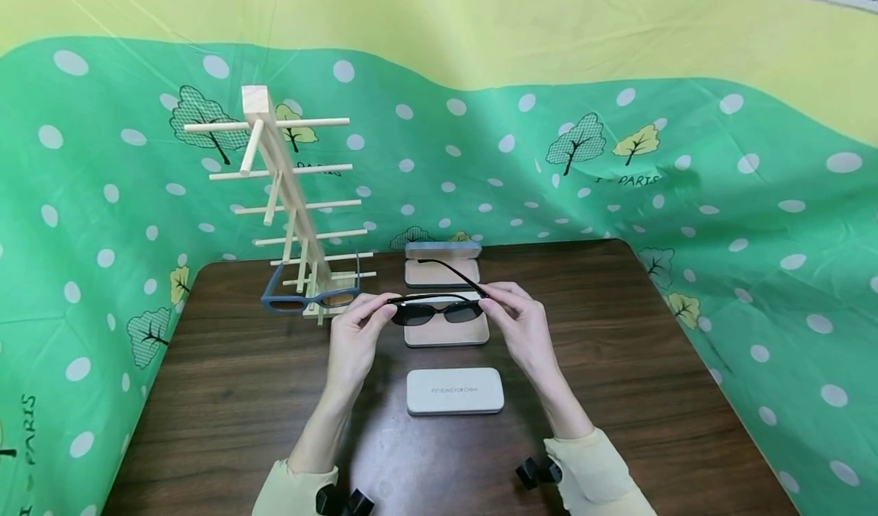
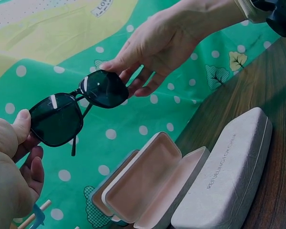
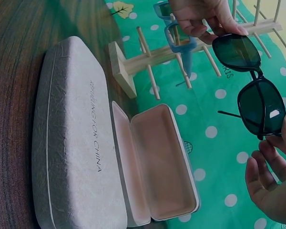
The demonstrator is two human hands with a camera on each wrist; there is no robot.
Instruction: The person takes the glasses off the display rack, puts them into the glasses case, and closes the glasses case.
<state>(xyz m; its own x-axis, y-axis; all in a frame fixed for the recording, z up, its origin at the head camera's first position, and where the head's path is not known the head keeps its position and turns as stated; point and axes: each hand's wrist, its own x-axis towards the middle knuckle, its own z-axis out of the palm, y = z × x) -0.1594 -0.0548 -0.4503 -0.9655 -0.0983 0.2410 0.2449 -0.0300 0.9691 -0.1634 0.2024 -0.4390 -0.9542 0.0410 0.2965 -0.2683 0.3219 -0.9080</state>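
Black sunglasses (image 1: 463,313) with dark lenses are held up between both hands, above the table. My left hand (image 1: 354,344) pinches one end of the frame between thumb and fingers, and my right hand (image 1: 527,331) pinches the other end. One temple arm sticks out away from me; the other runs close along the back of the lenses. Behind and below the sunglasses stands an open white glasses case (image 1: 446,336) with a pinkish lining, partly covered by them. Nearer to me lies a closed white case (image 1: 455,400) with lettering on its lid.
Farther back sits another open case (image 1: 442,274) with a bluish lid. To the left rises a wooden display stand (image 1: 291,184) with several pegs, and blue-framed glasses (image 1: 283,304) hang low on it. A patterned green and yellow cloth (image 1: 480,142) surrounds the dark wooden table (image 1: 638,394).
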